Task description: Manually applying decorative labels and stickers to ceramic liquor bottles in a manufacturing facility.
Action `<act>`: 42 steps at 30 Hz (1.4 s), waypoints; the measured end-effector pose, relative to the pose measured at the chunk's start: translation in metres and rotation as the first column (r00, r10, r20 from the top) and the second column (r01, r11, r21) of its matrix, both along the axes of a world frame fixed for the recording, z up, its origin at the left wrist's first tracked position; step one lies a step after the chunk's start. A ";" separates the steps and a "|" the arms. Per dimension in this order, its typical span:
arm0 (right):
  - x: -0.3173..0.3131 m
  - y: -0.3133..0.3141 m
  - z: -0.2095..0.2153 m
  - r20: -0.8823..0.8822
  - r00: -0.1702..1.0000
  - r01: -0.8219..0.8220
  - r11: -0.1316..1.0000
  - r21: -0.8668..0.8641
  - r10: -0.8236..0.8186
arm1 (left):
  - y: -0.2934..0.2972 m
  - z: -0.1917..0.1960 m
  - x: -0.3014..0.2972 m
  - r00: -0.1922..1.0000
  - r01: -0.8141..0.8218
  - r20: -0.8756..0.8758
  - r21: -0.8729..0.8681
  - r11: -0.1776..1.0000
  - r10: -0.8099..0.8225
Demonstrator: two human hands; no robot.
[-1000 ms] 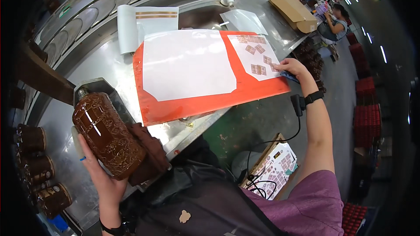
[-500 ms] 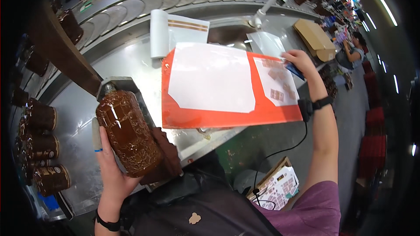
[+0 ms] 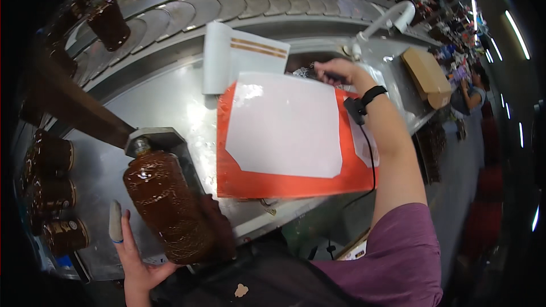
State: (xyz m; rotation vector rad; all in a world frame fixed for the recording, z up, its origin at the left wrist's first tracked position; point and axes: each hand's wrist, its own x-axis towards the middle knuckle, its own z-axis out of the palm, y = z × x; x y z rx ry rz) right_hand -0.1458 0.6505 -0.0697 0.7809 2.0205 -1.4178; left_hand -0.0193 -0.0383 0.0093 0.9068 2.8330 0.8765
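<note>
A brown, glossy bottle with a raised pattern (image 3: 165, 204) lies tilted in a dark holder, its neck toward a metal bracket (image 3: 156, 136). Beside its base is my left hand (image 3: 139, 258), fingers stretched and apart, one wearing a pale finger cover; the thumb is at or near the bottle's lower end. My right hand (image 3: 344, 74) is closed around a small dark blue flat tool (image 3: 334, 78), mostly hidden by the fingers, at the far edge of an orange board (image 3: 278, 186). White sheets (image 3: 287, 125) lie on that board. My right forearm covers its right part.
Behind the board lie a white roll with gold stripes (image 3: 219, 59) and a sink basin with a white faucet (image 3: 392, 17). Brown round containers (image 3: 57, 156) stand at left. A conveyor (image 3: 244, 5) runs across the back. A cardboard box (image 3: 426, 74) and another person (image 3: 475, 94) are at right.
My right hand has moved left, from the board's right corner to its far edge by the basin. The left hand's fingers have come away from the bottle's side. The whole view has shifted.
</note>
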 end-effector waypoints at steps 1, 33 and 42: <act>0.016 -0.012 0.031 -0.085 0.996 -0.030 0.996 -0.080 0.023 | -0.003 0.003 -0.001 0.999 0.012 -0.030 -0.041 0.999 -0.013; 0.015 -0.128 0.038 -0.076 0.788 -0.415 0.618 0.667 0.611 | 0.055 0.083 0.016 0.644 0.370 -0.632 -0.236 0.899 -0.431; 0.088 -0.153 0.039 -0.263 0.718 -0.325 0.644 0.693 0.645 | 0.052 0.071 0.005 0.646 0.413 -0.602 -0.241 0.878 -0.469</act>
